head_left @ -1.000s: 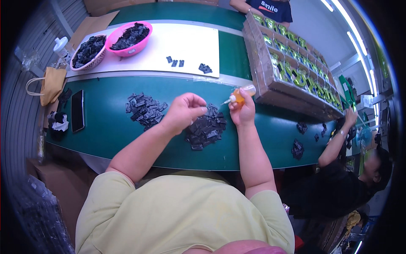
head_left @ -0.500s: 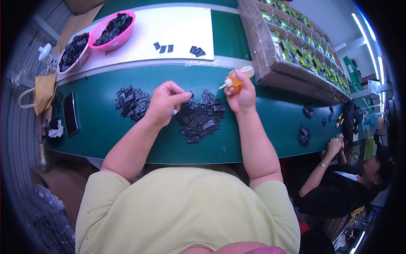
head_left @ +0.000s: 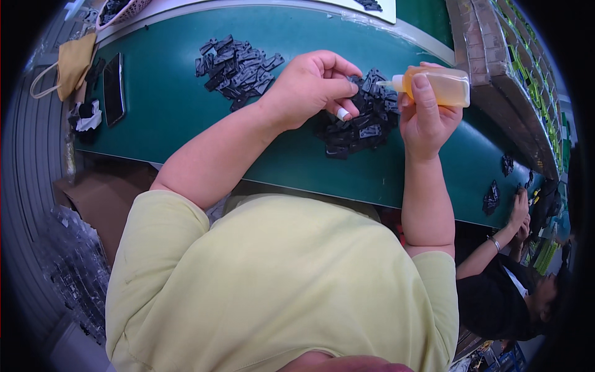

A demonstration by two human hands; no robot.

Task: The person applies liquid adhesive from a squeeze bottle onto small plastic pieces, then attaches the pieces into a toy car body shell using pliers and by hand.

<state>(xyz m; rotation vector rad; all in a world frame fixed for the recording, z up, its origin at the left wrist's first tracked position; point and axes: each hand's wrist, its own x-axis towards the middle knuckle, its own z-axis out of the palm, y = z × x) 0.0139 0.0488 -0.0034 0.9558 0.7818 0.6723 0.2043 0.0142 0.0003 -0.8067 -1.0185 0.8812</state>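
Left end of the table: a yellow bag with a pale looped handle lies at the green table's left edge, a dark, flat phone just beside it.
Left pile: a loose heap of small black plastic pieces, well back from the table's near edge.
Left hand: the left hand reaches between the heaps, thumb and forefinger brought together, seemingly pinching one small black plastic piece; its outline partly merges with the heap behind. Another finger wears a white wrap.
Right pile: a second heap of black plastic pieces, nearer the table's near edge, partly beneath the left fingertips.
Bottle: a clear squeeze bottle of amber liquid with a white cap, held above the table, long axis running sideways, roughly along the near edge. Its thin nozzle points left at the pinched piece, near the left fingertips but apart.
Right hand: the right hand wraps the bottle, thumb across its front.
Right end: a brown cardboard box stands beyond; small black clusters lie near a co-worker's hand.
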